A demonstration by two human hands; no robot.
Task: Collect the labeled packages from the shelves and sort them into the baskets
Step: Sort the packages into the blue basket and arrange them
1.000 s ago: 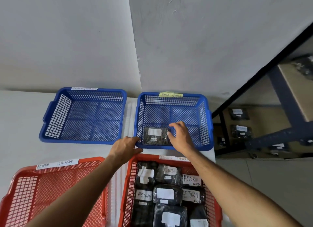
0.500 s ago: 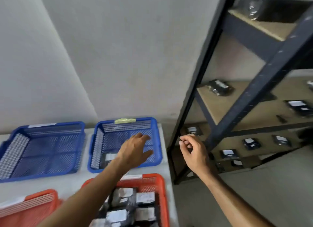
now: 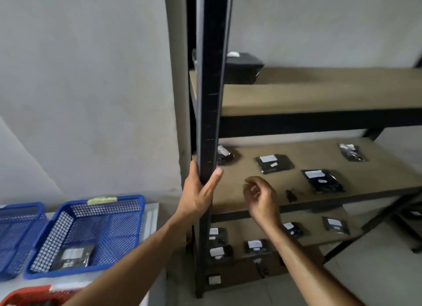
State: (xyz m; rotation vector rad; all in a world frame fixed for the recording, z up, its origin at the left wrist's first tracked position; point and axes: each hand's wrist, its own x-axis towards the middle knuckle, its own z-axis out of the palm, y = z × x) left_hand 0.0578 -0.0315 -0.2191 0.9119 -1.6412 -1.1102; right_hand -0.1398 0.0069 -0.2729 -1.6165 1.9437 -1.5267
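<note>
Around the black metal post (image 3: 211, 113) of the shelving our left hand (image 3: 198, 191) is wrapped, thumb on the near face and fingers curled behind the flat, slotted upright. Just right of it our right hand (image 3: 260, 198) hangs in front of the middle shelf (image 3: 319, 205), fingers loosely curled with thumb and fingertips close together; it holds nothing that we can see, and motion blur hides whether the tips touch.

Beyond the right hand, on the bare brown board of that shelf, lie flat black plastic packages with white paper labels: one rectangular package (image 3: 273, 163) just past our fingers, a glossier crinkled one (image 3: 323, 180) further right, and a small one (image 3: 351, 152) well off toward the back. Another package (image 3: 225, 155) sits beside the post, just above our left hand. A small dark object (image 3: 290, 195) lies near the shelf edge to the right of the right hand; we cannot tell what it is.

Below our right forearm, the lower shelf (image 3: 242, 232) carries more labelled black packages. Above, the upper shelf (image 3: 319, 95) holds a dark boxy bundle (image 3: 243, 66).

Left of and below the left hand, a blue plastic mesh basket (image 3: 137, 214) on a white table contains one labelled package (image 3: 73, 256). A second blue basket (image 3: 20, 225) stands just beside it, and the rim of a red basket (image 3: 25, 294) shows at the bottom.
</note>
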